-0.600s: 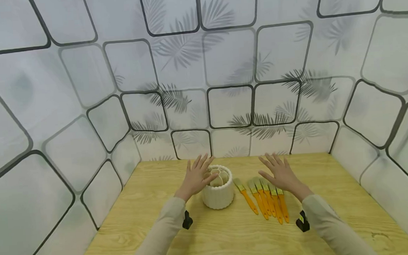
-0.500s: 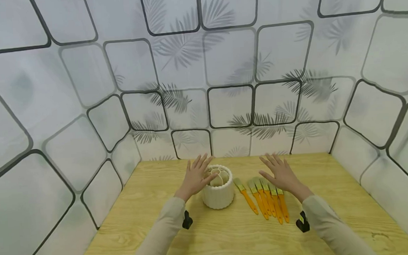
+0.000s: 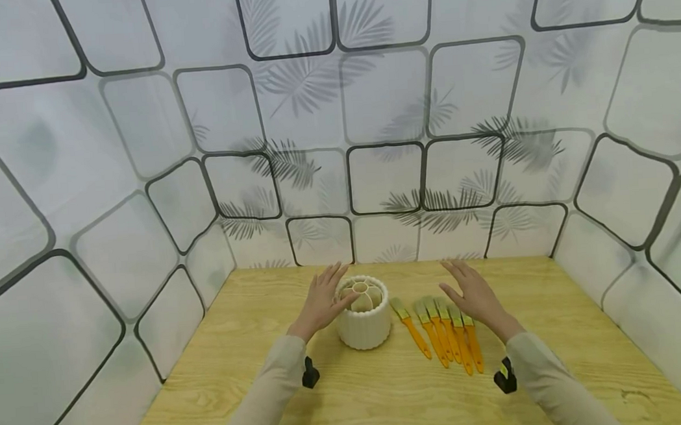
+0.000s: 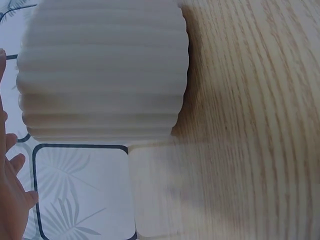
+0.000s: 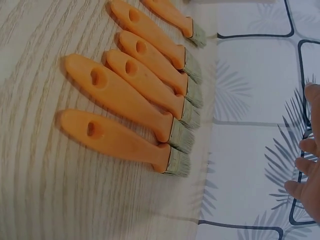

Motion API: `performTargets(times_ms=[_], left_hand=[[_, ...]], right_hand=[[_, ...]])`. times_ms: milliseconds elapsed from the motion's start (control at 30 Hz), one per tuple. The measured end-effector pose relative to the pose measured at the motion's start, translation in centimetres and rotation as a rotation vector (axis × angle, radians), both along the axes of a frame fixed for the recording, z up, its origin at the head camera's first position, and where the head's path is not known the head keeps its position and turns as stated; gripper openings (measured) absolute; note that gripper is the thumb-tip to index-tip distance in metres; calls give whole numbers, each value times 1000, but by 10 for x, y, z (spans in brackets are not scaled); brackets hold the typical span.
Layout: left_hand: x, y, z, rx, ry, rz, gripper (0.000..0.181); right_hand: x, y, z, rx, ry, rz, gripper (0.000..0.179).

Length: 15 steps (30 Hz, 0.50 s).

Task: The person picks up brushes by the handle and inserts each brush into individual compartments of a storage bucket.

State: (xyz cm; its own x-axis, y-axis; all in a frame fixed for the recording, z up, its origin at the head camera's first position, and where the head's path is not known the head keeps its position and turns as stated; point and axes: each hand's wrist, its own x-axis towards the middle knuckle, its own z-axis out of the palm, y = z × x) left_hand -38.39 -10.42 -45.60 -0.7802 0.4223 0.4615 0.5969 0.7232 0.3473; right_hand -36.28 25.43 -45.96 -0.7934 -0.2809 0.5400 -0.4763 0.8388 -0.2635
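A cream ribbed round holder (image 3: 364,328) with inner dividers stands upright on the table; its ribbed side (image 4: 105,70) fills much of the left wrist view. My left hand (image 3: 318,307) hovers at the holder's left rim, fingers extended and holding nothing. To the right of the holder lie several paintbrushes (image 5: 115,140) with orange handles and pale bristles, side by side, bristles toward the back. One paintbrush (image 3: 412,328) lies a little apart, closer to the holder. My right hand (image 3: 476,296) is raised above the bristle ends at the group's right, its fingers extended and nothing in it.
The wood-grain table (image 3: 364,406) reaches back to a patterned wall covering (image 3: 383,138), which also rises at the left and right sides. Black wrist cameras (image 3: 310,373) hang below both sleeves.
Both hands have turned slightly, and their fingers have drawn closer together. The right hand has shifted slightly to the right. The holder and paintbrushes stay in place.
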Motion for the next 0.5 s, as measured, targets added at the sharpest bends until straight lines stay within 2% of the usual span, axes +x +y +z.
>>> performTargets(times_ms=[233,500], left_hand=[[-1,-3,-6,78,-18,-20,70],[1,-5,-13,138,-62,-6,74]], right_hand=[[1,3,-5,-35,-18,-32,54],[4,7,-11,-53,-15,-47,53]])
